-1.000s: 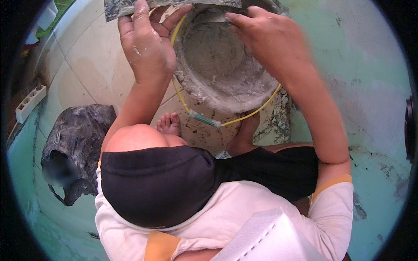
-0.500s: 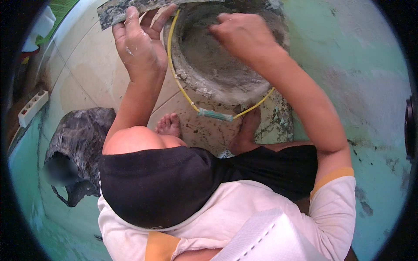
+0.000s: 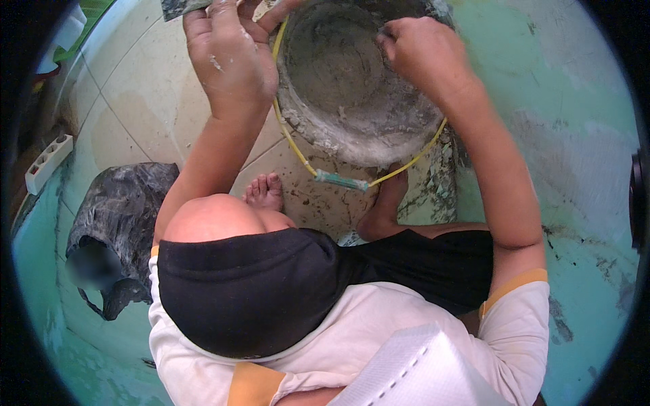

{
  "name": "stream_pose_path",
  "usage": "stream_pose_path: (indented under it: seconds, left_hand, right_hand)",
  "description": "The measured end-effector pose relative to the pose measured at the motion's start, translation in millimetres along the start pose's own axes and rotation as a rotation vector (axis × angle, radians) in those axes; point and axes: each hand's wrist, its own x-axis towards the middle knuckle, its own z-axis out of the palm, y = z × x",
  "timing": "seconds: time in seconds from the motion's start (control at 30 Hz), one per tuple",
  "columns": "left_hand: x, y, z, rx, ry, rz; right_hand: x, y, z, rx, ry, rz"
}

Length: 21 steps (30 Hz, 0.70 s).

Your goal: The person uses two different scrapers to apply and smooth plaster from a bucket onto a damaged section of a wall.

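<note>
On the tile floor (image 3: 145,88), the bucket (image 3: 325,139) stands before me, likely for reach. My left hand (image 3: 230,61) grips a board (image 3: 181,7), perhaps steadying it; my right hand (image 3: 430,61) curls over the bucket, holding what, I can't tell.

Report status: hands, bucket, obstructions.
Left hand holding grey board. Right hand over bucket, fingers curled, grip unclear. Bucket handle not across opening.

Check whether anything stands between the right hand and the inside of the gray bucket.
Nothing visible does: the right hand is over the open mouth of the gray bucket, and the handle loops outside the near rim, away from the fingertips.
</note>
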Motion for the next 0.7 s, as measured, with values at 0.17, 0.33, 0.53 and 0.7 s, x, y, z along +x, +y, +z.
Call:
stream_pose_path:
  seconds: [0.17, 0.33, 0.53, 0.7]
  left_hand:
    - [5, -6, 1, 0.022, -0.029, 0.173]
    - [7, -6, 0, 0.052, -0.035, 0.296]
    - [8, -9, 4, 0.04, -0.054, 0.285]
    - [9, -7, -4, 0.029, -0.056, 0.284]
  right_hand:
    - [24, -9, 15, 0.022, 0.063, 0.016]
    - [16, -40, 17, 0.058, 0.1, -0.111]
    - [0, -52, 16, 0.091, 0.018, -0.291]
    - [1, -18, 1, -0.019, -0.028, -0.081]
